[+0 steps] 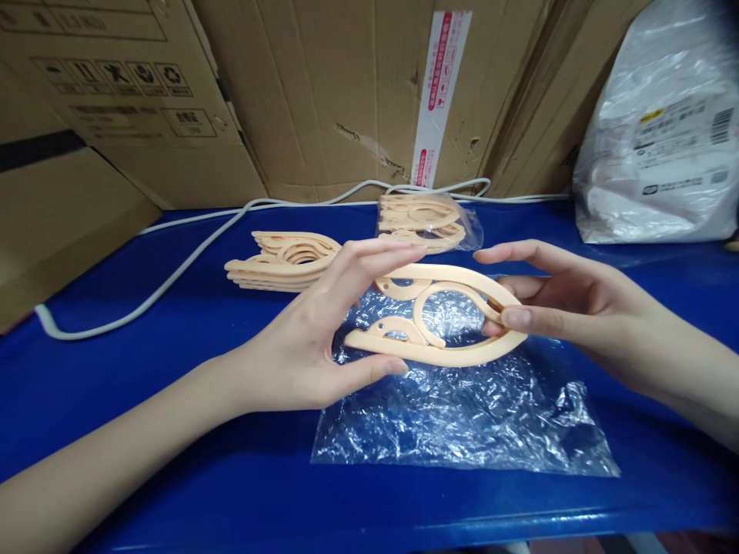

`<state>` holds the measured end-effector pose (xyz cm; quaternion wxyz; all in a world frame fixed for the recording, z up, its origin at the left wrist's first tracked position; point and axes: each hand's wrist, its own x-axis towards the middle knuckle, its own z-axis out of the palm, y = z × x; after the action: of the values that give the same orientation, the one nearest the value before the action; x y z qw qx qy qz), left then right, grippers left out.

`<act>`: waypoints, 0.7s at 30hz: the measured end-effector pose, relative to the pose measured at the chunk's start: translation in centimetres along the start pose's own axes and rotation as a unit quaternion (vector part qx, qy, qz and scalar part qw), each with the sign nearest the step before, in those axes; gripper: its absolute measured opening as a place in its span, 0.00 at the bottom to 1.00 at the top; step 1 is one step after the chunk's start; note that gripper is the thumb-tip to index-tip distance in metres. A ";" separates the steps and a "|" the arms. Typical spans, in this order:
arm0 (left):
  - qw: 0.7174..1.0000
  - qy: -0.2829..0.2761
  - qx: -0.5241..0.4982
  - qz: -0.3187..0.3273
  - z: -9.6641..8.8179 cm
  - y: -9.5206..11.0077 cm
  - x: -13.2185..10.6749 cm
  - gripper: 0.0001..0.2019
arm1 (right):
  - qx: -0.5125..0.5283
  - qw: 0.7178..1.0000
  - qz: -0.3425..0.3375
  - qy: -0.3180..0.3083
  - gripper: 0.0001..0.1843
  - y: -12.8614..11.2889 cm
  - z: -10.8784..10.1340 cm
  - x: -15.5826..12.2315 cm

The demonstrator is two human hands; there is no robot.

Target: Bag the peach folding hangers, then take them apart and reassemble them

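A cream plastic folding hanger (462, 355), folded up with its curved hook between its two arms, is raised over a clear plastic bag (462, 431). My right hand (554, 300) pinches the hanger's rounded right end between thumb and fingers, the index finger stretched out above. Around the left end spans my left hand (329, 331), fingers along the upper arm and thumb against the lower one. Behind my left hand lies a stack of similar hangers (282, 269), partly hidden. Farther back, more hangers (421, 215) sit in a clear bag.
Cardboard boxes (346, 92) wall off the back and left of the blue table (231, 477). A white cable (202, 250) runs along the rear and loops at the left. At the back right stands a white plastic package (663, 146) with a printed label.
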<state>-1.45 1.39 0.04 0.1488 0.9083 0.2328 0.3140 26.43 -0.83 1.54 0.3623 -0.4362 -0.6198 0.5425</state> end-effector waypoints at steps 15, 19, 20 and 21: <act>0.999 0.001 0.045 0.016 0.0 -0.6 0.0 0.42 | 0.005 1.000 -0.005 -0.007 0.24 0.4 -0.2 0.2; 0.994 0.008 0.107 0.031 -0.3 -0.6 -0.1 0.39 | 0.005 1.000 -0.003 -0.009 0.24 0.6 -0.3 0.2; 0.992 0.010 0.122 0.038 -0.4 -0.6 -0.1 0.38 | 0.009 1.000 -0.003 -0.014 0.24 0.6 -0.4 0.1; 0.989 0.010 0.137 0.045 -0.5 -0.6 -0.1 0.37 | 0.013 1.000 -0.004 -0.018 0.24 0.6 -0.4 0.1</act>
<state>-2.06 1.92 0.13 0.0061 0.9266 0.2339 0.2945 26.83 -0.58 0.96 0.3585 -0.4189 -0.6210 0.5571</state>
